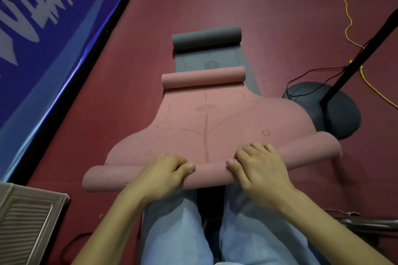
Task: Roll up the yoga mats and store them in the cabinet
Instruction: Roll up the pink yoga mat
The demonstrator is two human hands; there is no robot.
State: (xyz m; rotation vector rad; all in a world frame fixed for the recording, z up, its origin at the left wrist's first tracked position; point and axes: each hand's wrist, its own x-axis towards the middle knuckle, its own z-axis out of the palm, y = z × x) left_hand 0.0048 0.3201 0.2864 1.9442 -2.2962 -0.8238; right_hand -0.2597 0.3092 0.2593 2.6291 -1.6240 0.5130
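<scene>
The long pink rubber yoga mat (206, 122) lies on the dark red floor (280, 6), running away from the kneeling person, its far end curled into a small roll. Just past that roll lies a grey yoga mat (206, 37), partly under the pink one, its far end rolled too. On the left, a strip of bare floor separates the mats from a blue printed banner (43, 17) along the wall. On the right, the round dark base of a black stand (336, 112) sits just beside the pink mat's edge, with black and yellow cables (349, 23) trailing beyond. A ribbed beige panel (28, 217) lies near the left knee.

At the near end, the left hand (163, 174) and right hand (258, 168) each take a closed grip on the rolled pink edge, fingers curled over it and thumbs on the near side of the roll.
</scene>
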